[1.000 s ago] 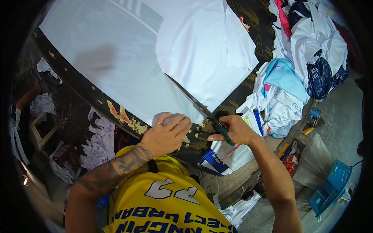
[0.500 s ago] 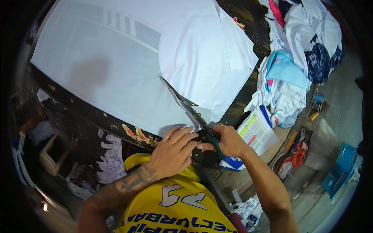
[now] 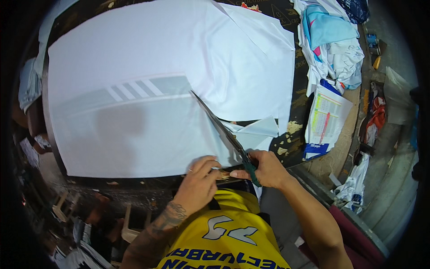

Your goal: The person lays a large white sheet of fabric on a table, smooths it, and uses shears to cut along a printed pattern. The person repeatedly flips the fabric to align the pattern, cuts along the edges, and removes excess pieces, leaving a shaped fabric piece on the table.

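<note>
Clock positions are read from the middle of the view, 12 at the far side.

1. Scissors (image 3: 222, 133): dark blades, handles wrapped in green. Handles lie at 4 o'clock, the tip pointing toward 11 o'clock. The blades are at the white cloth (image 3: 130, 154); how far apart they stand cannot be judged.

2. Right hand (image 3: 268, 169): at 4 o'clock, closed around the scissors' handles, thumb extended toward 9 o'clock.

3. Left hand (image 3: 198, 181): between 6 and 7 o'clock, fingers half bent at the near edge of the white cloth, just beside the right thumb. Whether it pinches the fabric cannot be told. 1 ring is worn.

4. The white cloth is spread over a dark table (image 3: 299, 105), from 8 o'clock round through 12 to 2 o'clock. A grey band with slanted pale bars shows on it at 10 o'clock. At 3 o'clock, close to the blades, a loose flap (image 3: 260, 130) is folded, with a narrow dark gap along its far edge.

5. Surroundings: printed papers (image 3: 326, 119) at 3 o'clock; a fabric pile (image 3: 333, 49), white and light blue with pink, at 2 o'clock; a beige stool (image 3: 132, 228) at 7 o'clock. The person's yellow shirt (image 3: 230, 246) occupies 6 o'clock.
</note>
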Available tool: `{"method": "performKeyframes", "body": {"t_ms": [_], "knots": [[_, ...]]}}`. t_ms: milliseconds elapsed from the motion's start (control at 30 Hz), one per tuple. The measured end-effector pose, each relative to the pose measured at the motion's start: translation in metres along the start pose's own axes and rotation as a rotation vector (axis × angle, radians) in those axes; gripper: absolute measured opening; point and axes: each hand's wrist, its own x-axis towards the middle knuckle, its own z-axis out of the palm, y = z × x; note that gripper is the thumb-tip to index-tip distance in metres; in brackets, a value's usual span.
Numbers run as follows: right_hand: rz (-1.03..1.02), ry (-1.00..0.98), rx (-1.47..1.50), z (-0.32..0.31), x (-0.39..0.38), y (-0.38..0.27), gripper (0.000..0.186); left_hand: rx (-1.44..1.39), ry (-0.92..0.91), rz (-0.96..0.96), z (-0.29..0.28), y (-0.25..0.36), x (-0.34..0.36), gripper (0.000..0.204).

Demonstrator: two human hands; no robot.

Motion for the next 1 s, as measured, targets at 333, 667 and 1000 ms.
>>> {"method": "performKeyframes", "body": {"t_ms": [333,667,1000], "knots": [[0.117,-0.006,0.269,0.025,0.012,-0.059,0.071,-0.081,-0.148,0.087,-0.010,-0.026,-0.001,0.037],[0.085,-0.161,0.524,-0.004,0.009,-0.063,0.054,0.048,0.389,0.304,-0.093,-0.015,0.059,0.021],[-0.242,-0.345,-0.512,-0.198,0.108,-0.076,0.064,0.578,0.624,-0.099,-0.091,-0.039,0.088,0.046]]}}
